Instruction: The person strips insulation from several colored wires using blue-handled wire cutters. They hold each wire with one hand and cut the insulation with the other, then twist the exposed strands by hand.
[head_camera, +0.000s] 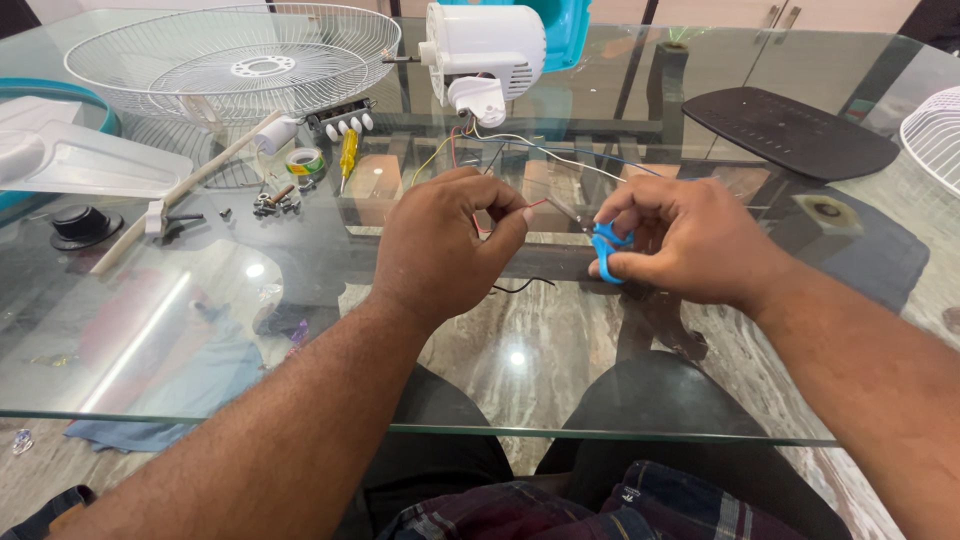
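Observation:
My left hand (445, 240) pinches a thin red wire (535, 205) above the glass table (200, 330). My right hand (690, 240) grips small blue-handled scissors (606, 250), their blades pointing left toward the wire end. Several coloured wires (520, 145) run from my hands back to a white fan motor housing (485, 50) lying at the far centre of the table. A short black wire piece (520, 286) lies on the glass just below my hands.
A white wire fan grille (235, 60) lies far left, with a white fan blade (70, 150), black knob (82, 222), tape roll (305, 160), yellow screwdriver (348, 155) and loose screws (275, 205) near it. A dark oval base plate (790, 130) sits far right; another grille (935, 135) pokes in at the right edge.

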